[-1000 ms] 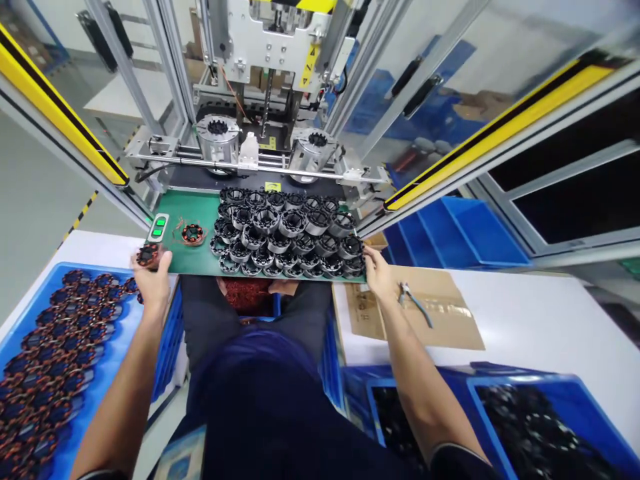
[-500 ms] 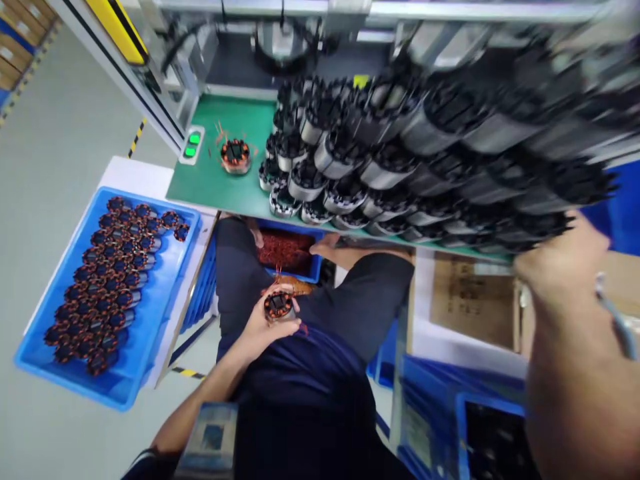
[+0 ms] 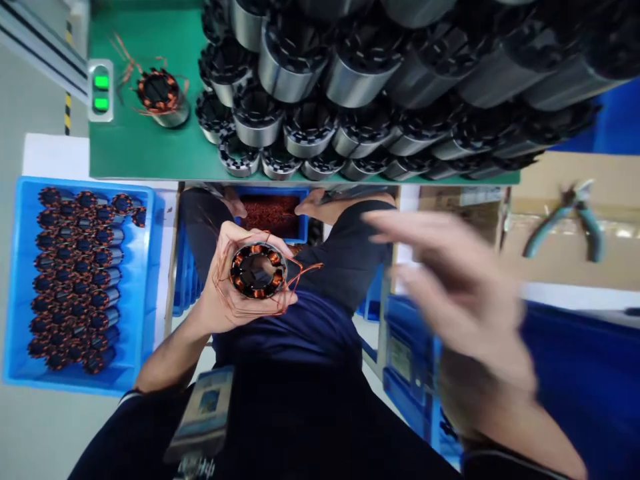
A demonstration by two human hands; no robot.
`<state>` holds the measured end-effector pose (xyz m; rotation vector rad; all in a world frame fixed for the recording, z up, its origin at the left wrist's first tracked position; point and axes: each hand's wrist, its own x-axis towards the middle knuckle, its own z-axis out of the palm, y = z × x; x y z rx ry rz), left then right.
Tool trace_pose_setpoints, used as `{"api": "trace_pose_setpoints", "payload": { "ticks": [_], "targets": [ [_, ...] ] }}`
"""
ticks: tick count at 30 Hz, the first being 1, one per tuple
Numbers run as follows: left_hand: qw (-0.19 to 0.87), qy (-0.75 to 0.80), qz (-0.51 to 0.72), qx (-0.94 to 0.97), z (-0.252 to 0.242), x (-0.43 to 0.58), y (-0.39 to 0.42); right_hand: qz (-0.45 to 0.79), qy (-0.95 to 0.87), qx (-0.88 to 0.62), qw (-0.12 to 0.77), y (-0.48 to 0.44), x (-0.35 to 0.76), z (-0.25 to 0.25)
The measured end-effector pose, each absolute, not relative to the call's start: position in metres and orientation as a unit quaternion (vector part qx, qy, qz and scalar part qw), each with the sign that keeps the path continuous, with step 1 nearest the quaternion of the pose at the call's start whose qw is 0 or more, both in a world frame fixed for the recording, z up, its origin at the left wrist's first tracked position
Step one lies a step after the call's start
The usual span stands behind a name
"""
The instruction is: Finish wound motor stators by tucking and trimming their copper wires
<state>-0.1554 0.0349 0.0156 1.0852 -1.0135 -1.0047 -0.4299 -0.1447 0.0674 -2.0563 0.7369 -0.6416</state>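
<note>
My left hand (image 3: 223,283) is wrapped round a copper-wound stator (image 3: 259,272), its open bore facing up and loose copper wires trailing from both sides. To the right, my right hand (image 3: 460,293) is blurred by motion, with fingers apart and nothing visible between them. It hangs over the space right of my lap, apart from the stator. A second wound stator (image 3: 163,97) with loose wires stands on the green bench top (image 3: 120,157). Beside it, stacked rows of unwound metal stators (image 3: 310,130) reach to the right.
A blue tray (image 3: 133,333) at the left holds many wound stators. Green-handled pliers (image 3: 565,220) lie on cardboard at the right. Below the bench, a blue bin (image 3: 304,230) contains copper scraps. Two green lit buttons (image 3: 101,92) sit at the bench's left edge.
My right hand has moved left and down from the right end of the bench. The held stator is now higher, its bore facing me. The camera view has moved closer to the bench.
</note>
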Motion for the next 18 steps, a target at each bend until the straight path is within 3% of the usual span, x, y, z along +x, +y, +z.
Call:
{"api": "trace_pose_setpoints", "payload": {
  "ticks": [5,9,13,15,18],
  "targets": [
    [0.592,-0.475,-0.393,0.519,0.021,-0.159,0.021,-0.215,0.19,-0.808,0.514,-0.114,-0.384,0.06],
    [0.583,-0.435,-0.389,0.565,0.037,-0.16,0.024,-0.222,0.191,-0.845,0.448,-0.117,-0.391,0.056],
    [0.545,-0.397,-0.338,0.657,0.045,-0.16,0.025,-0.172,0.082,-0.89,0.413,-0.129,-0.411,0.053],
    [0.555,-0.401,-0.304,0.662,0.039,-0.16,0.023,-0.188,0.056,-0.866,0.461,-0.13,-0.412,0.048],
    [0.604,-0.407,-0.347,0.592,0.022,-0.166,0.016,-0.294,0.062,-0.697,0.651,-0.114,-0.396,0.037]
  ]
}}
